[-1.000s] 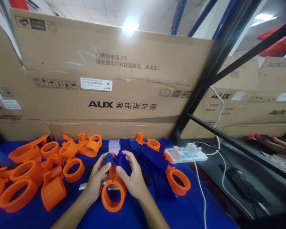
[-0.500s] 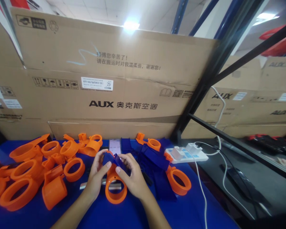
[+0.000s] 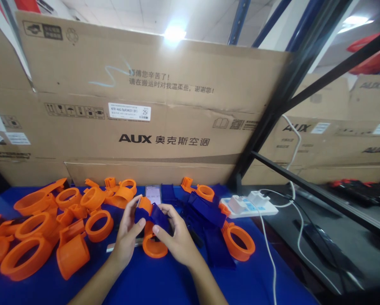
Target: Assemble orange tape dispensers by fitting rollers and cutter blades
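Note:
Between both hands I hold an orange plastic ring part point(image 3: 155, 249) with its round opening hanging toward me. A dark blue plastic piece point(image 3: 160, 217) sits at its upper end, under the fingers. My left hand point(image 3: 128, 228) is closed around the left side, thumb on the blue plastic. My right hand point(image 3: 174, 231) is closed on the right side, its thumb pressing near the joint of blue and orange. How the two pieces fit together is partly hidden by the fingers. Just behind the hands a phone point(image 3: 153, 195) displays a timer.
Several orange ring parts point(image 3: 28, 258) crowd the left of the blue table. Dark blue flat pieces point(image 3: 209, 209) are piled at right, beside another orange ring part point(image 3: 238, 241). A white power strip point(image 3: 249, 206) with cables lies farther right. A cardboard panel point(image 3: 164, 161) stands behind.
The held assembly has tilted, so its orange top shows more and its ring has risen and looks foreshortened. Both hands have stayed nearly in place.

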Available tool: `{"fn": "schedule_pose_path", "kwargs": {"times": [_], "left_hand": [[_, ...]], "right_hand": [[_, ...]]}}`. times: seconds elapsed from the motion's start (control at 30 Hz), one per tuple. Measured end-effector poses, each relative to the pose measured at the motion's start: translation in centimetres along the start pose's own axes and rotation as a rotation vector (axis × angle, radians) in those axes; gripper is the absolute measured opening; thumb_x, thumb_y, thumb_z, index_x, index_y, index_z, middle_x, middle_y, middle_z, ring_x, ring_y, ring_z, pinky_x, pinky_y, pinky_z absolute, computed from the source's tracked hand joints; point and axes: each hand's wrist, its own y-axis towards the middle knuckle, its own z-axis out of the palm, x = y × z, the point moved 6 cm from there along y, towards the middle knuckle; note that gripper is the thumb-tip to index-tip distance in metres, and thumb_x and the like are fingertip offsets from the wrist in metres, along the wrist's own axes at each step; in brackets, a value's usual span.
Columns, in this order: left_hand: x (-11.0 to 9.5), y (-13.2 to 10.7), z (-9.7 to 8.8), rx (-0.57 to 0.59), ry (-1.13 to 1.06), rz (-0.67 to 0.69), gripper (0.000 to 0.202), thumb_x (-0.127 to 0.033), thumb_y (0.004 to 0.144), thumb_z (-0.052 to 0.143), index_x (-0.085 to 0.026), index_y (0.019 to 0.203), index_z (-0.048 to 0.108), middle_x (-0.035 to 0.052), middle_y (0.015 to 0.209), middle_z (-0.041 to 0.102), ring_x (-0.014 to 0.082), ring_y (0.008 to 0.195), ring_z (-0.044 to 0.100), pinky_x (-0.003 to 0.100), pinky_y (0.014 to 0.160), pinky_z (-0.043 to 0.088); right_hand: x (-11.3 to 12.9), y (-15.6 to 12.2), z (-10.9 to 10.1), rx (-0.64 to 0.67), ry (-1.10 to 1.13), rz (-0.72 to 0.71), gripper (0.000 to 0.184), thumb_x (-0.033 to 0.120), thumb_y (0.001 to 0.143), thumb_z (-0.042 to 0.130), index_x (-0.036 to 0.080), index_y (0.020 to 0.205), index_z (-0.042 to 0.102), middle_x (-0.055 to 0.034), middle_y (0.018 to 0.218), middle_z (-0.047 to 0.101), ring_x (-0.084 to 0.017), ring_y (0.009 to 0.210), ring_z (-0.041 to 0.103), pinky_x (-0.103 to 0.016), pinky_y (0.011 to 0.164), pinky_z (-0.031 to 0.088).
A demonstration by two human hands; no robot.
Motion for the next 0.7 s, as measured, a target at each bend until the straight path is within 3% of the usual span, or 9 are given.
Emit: {"fn": "schedule_pose_path", "kwargs": {"times": [0.1,0.27,0.47,0.7], "left_hand": [[-0.1,-0.1,0.2,0.039,-0.054,-0.002,0.064,-0.038,0.082,0.077,-0.027,0.141,0.053,0.0111,0.149,0.055,0.0357,0.144,0.045,0.047,0.119,0.037],[-0.8,-0.7,1.1,0.067,-0.054,-0.009,0.077,-0.035,0.070,0.088,-0.027,0.136,0.050,0.0145,0.140,0.063,0.0382,0.135,0.054,0.053,0.117,0.039],[-1.8,-0.8,1.5,-0.003,-0.115,-0.036,0.059,-0.026,0.069,0.089,-0.029,0.115,0.052,0.0091,0.133,0.069,0.0356,0.129,0.061,0.053,0.112,0.044],[-1.7,-0.4,0.6,0.010,-0.082,0.010,0.049,-0.022,0.073,0.085,-0.028,0.111,0.055,0.0047,0.116,0.074,0.0308,0.118,0.067,0.051,0.108,0.049]], "right_hand": [[0.6,-0.2,-0.5,-0.072,-0.175,-0.089,0.046,0.033,0.088,0.074,0.025,0.130,0.057,-0.0085,0.120,0.069,-0.027,0.108,0.069,-0.041,0.095,0.057],[1.4,-1.2,-0.2,-0.155,-0.490,-0.282,0.066,0.036,0.080,0.081,0.027,0.141,0.056,-0.0126,0.121,0.068,-0.030,0.104,0.070,-0.042,0.085,0.060],[1.3,-2.1,0.8,-0.190,-0.693,-0.488,0.069,0.043,0.083,0.081,0.031,0.145,0.055,-0.0137,0.120,0.069,-0.030,0.103,0.071,-0.046,0.086,0.061],[1.6,-2.1,1.1,-0.238,-0.732,-0.578,0.069,0.043,0.081,0.083,0.023,0.142,0.059,-0.0157,0.118,0.069,-0.029,0.100,0.071,-0.045,0.084,0.063]]}}
